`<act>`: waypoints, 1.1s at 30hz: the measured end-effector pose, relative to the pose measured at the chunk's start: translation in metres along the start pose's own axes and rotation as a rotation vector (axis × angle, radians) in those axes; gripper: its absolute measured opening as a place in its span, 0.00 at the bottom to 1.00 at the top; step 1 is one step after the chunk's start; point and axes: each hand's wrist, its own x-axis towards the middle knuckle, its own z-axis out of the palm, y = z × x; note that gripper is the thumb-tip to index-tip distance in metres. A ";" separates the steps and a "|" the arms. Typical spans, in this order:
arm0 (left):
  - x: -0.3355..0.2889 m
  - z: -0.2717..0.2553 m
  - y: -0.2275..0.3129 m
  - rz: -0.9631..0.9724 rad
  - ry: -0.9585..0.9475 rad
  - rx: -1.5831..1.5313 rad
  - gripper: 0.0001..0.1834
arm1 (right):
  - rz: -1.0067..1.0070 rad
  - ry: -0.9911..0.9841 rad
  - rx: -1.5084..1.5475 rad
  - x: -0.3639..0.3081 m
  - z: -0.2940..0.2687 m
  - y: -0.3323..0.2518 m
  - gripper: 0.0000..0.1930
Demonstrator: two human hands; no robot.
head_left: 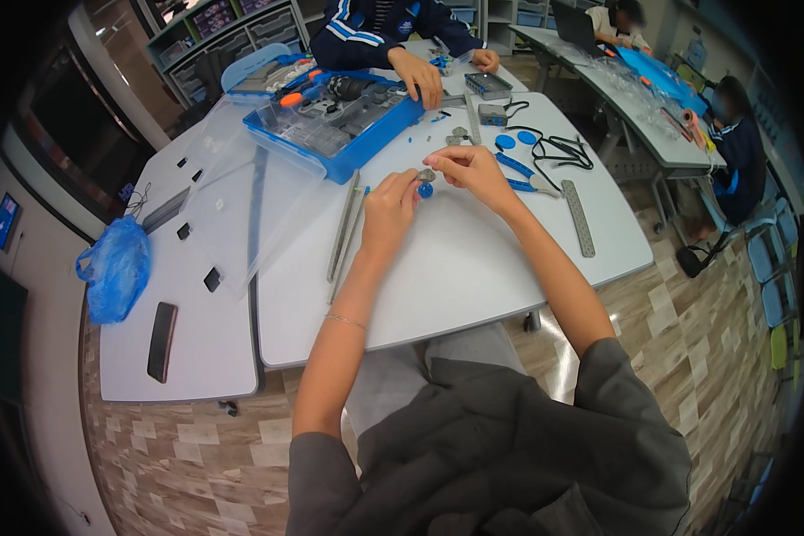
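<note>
Above the white table, my left hand (389,207) is closed on a small grey metal-looking part (426,175) with a blue round piece (425,190) at its lower side. My right hand (475,175) is beside it, thumb and forefinger pinched close to the grey part; what lies between those fingertips is too small to make out. Blue-handled pliers (529,175) rest just right of my right hand. Long grey beams (343,234) lie beside my left forearm. Past my hands are small grey pieces (457,136) and two blue discs (506,141).
A blue parts box (339,159) stands at the far left, a co-worker's hand (417,75) on its edge. Black cables (558,152) run from a grey block (493,114). A perforated grey strip (578,217) lies rightward. Leftward are a phone (162,342) and a blue bag (119,268).
</note>
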 end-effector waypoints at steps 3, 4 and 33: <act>0.001 0.001 0.004 0.013 -0.016 -0.063 0.06 | 0.009 -0.141 0.060 0.000 -0.007 0.000 0.12; 0.002 0.001 0.005 -0.038 -0.030 -0.122 0.06 | 0.013 -0.162 0.079 0.001 -0.008 0.001 0.11; -0.004 0.016 0.015 -0.326 -0.077 -0.401 0.21 | -0.304 0.082 -0.314 -0.006 0.032 0.012 0.19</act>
